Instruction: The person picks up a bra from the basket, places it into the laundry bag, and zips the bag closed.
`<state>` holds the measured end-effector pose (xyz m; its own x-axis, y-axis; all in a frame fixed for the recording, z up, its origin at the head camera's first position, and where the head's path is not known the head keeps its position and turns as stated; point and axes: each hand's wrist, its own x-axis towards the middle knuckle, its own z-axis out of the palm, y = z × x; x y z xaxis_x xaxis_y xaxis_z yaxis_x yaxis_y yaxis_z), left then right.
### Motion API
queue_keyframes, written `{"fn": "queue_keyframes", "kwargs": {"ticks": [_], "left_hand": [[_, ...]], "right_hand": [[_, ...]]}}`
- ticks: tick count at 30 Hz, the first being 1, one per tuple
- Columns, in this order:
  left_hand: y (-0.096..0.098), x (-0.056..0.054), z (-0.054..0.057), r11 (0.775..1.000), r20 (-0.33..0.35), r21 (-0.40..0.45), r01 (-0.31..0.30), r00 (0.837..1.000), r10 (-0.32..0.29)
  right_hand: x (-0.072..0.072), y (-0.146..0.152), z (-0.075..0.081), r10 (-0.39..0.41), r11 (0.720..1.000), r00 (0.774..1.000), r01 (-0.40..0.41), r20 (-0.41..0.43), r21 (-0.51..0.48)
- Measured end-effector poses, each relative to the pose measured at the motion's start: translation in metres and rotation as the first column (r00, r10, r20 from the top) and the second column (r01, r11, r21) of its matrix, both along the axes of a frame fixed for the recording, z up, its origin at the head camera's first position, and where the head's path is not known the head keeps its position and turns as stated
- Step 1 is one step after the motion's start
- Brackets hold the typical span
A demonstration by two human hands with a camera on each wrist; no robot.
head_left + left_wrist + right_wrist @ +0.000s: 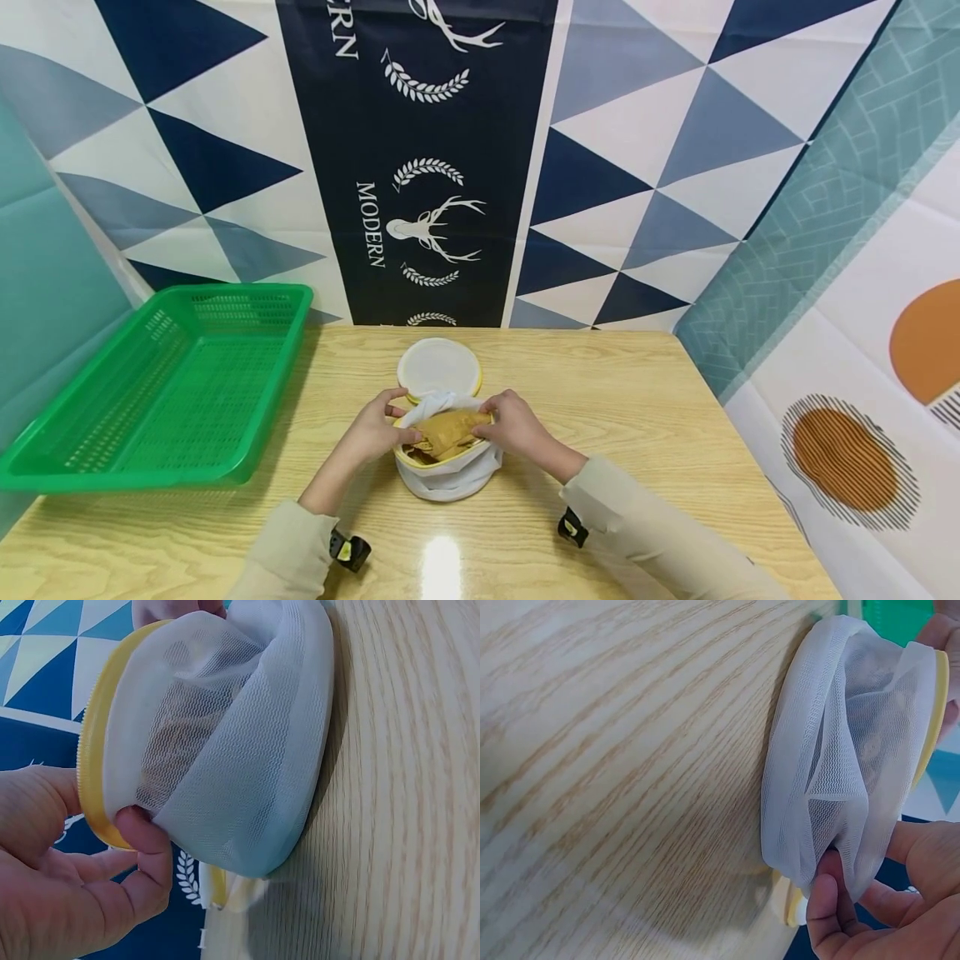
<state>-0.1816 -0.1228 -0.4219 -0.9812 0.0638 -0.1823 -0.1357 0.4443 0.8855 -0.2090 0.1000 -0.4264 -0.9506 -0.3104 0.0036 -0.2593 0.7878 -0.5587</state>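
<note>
A white mesh laundry bag (pixel 448 482) with a yellow zip rim stands on the table, its round lid (pixel 438 367) flipped back behind it. Mustard-coloured cloth (pixel 447 433) lies bunched inside, with a darker patterned bit beside it. My left hand (pixel 372 431) pinches the bag's left rim, thumb over the zip edge; in the left wrist view the fingers (pixel 146 862) curl against the mesh. On the opposite side my right hand (pixel 519 427) grips the rim, and the right wrist view shows its fingertips (pixel 826 892) pressing into the mesh wall. The cloth shows dimly through the mesh.
A green plastic basket (pixel 281 371) with perforated sides stands at the left of the wooden table (pixel 600 392). Patterned fabric (pixel 600 183) hangs behind the table's back edge, and more fabric hangs along both sides.
</note>
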Motion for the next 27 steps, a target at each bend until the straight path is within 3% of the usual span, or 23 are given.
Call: {"fn": "queue_keyframes", "kwargs": {"ticks": [5,13,19,27], "left_hand": [[0.003,-0.001,-0.003,1.0,-0.074,-0.008,0.007,0.997,-0.008],[0.008,0.0,-0.002,0.999,-0.199,-0.018,0.039,0.979,-0.041],[0.012,0.002,-0.003,0.993,-0.248,-0.06,0.105,0.962,-0.117],[0.018,0.004,-0.009,0.975,-0.252,-0.202,0.088,0.958,-0.139]], "right_hand": [[0.001,0.0,-0.001,-0.003,1.0,1.0,0.003,-0.009,-0.003],[0.0,0.001,-0.002,-0.006,1.0,1.0,0.005,-0.019,-0.009],[0.001,0.001,-0.001,0.0,1.0,1.0,0.0,-0.01,-0.009],[-0.001,0.004,0.001,0.021,0.999,0.999,-0.019,0.046,-0.037]]}}
